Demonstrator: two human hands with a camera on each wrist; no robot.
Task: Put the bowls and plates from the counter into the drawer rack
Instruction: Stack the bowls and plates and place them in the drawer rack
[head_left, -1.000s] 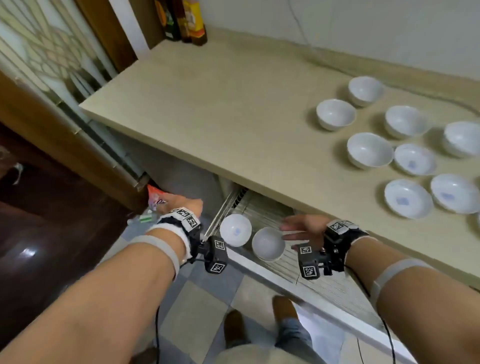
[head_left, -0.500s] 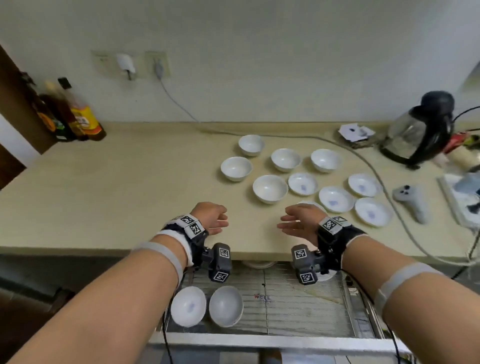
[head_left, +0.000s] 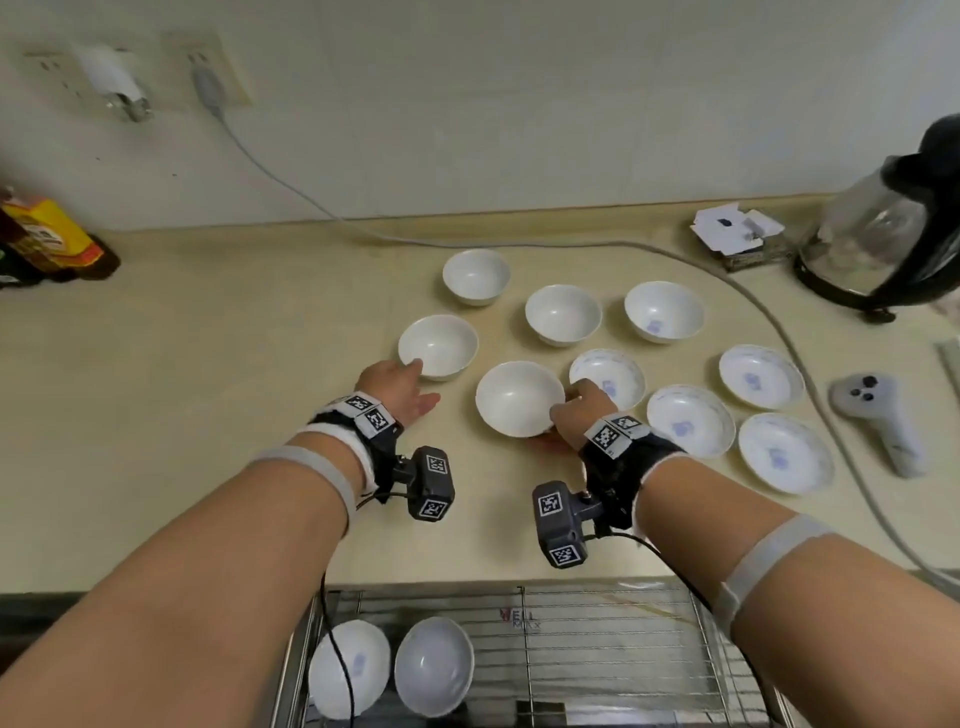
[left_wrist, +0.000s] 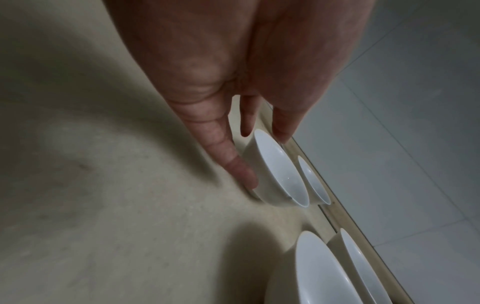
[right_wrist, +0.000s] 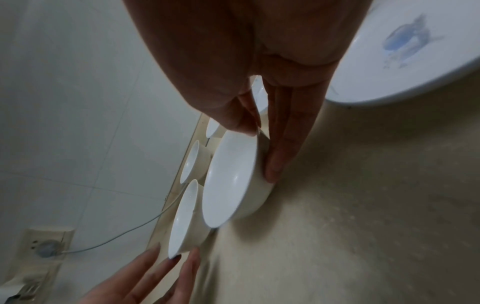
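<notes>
On the beige counter (head_left: 208, 364) below a white wall, right hand (head_left: 584, 410) fingers grip a bowl (head_left: 519, 397); left hand (head_left: 395, 389) fingers straight.

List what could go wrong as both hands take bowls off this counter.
1. The right hand pinches the near bowl only by its rim, thumb inside; that thin grip could slip on lifting.
2. A patterned plate sits right behind that hand, so a swing might knock it.
3. The left hand only touches the left bowl with straight fingers; lifting now might tip it.
</notes>
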